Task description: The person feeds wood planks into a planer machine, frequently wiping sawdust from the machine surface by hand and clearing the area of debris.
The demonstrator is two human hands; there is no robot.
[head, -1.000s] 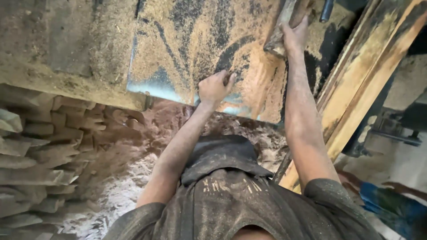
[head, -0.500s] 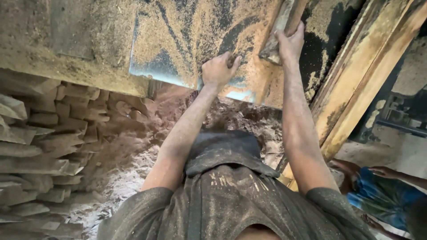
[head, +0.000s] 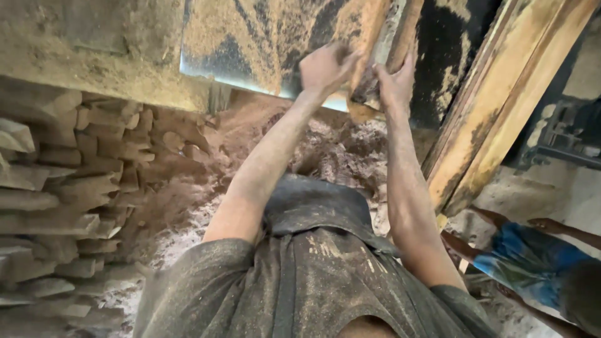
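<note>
Left hand (head: 325,66): raised, fingers curled over the near face of a sawdust-caked wooden plank (head: 375,44); fingertips blurred, so how tightly it grips cannot be told.

Right hand (head: 395,82): raised just beside the left, palm pressed on the plank's right edge, fingers pointing up. The two hands sit close together on either side of the same piece; the thumb is hidden.

Wooden plank: stands nearly upright at top centre, tilted slightly right, upper end cut off by the frame. Its lower end hangs above a heap of sawdust (head: 338,150).

Metal sheet (head: 250,44): behind the plank, coated in yellow dust with dark streaks, a bare shiny strip along its lower edge; top cut off.

Stacked wood pieces (head: 56,200): left side, rough ends facing in, dusted brown, lower rows out of focus.

Slanted wooden beam (head: 501,106): right, leaning, well apart from the hands.

Second person (head: 532,263): lower right corner, blue garment, partly cut off; their hands unclear.

Wearer's dusty grey shirt (head: 313,281): fills the bottom centre, hiding the ground beneath.
</note>
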